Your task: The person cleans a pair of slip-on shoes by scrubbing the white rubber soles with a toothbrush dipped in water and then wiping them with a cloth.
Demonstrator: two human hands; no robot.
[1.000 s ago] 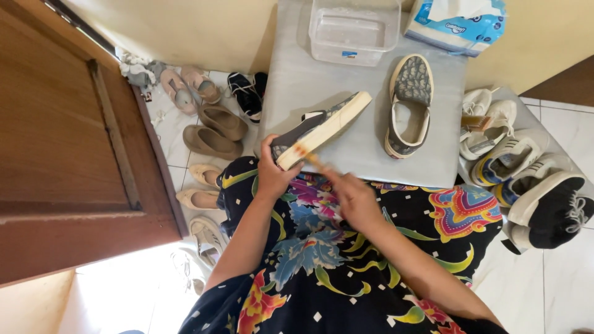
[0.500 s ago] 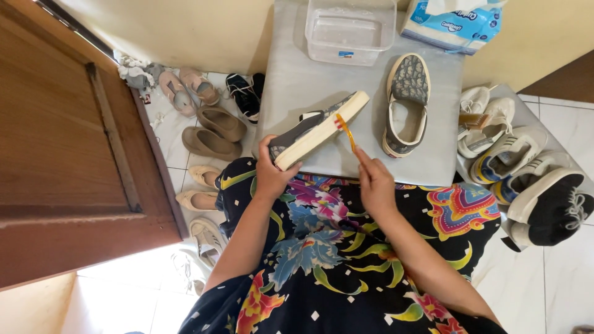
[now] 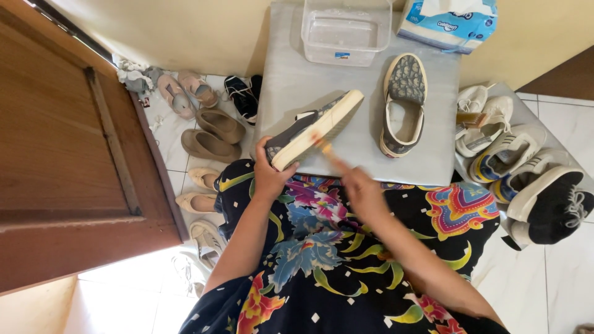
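Grey slip-on shoe (image 3: 312, 128) scrubbed over the table (image 3: 291, 80).
Left hand (image 3: 270, 175) clasps its heel; right hand (image 3: 364, 190) grips an orange brush (image 3: 328, 153) against the sole.

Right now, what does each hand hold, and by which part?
Left hand grips the grey slip-on shoe at its heel end; right hand holds an orange brush by its handle.
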